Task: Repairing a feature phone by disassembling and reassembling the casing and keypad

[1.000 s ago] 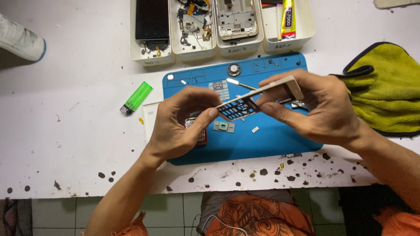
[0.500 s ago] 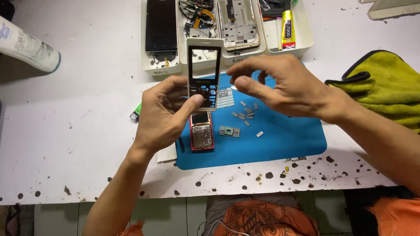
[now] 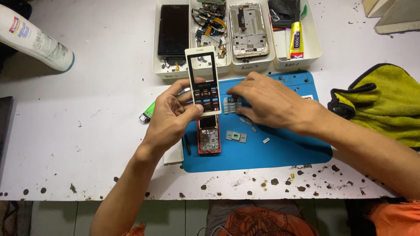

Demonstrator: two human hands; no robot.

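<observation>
While the left hand (image 3: 173,116) gripped a white phone front frame (image 3: 203,79) upright above the blue mat (image 3: 280,150), the right hand (image 3: 262,102) lay loosely spread, fingertips on the grey keypad pieces (image 3: 232,105); a red phone body (image 3: 209,140) lay just below the frame; white parts trays (image 3: 238,65) sat behind; yellow-green cloth (image 3: 385,105) at right, green lighter (image 3: 148,112) beside the left hand

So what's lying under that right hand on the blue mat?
Under the right hand, a grey keypad piece pokes out by the fingertips on the blue rubber mat, with small grey keys at the hand's lower edge. Anything beneath the palm is covered.
</observation>
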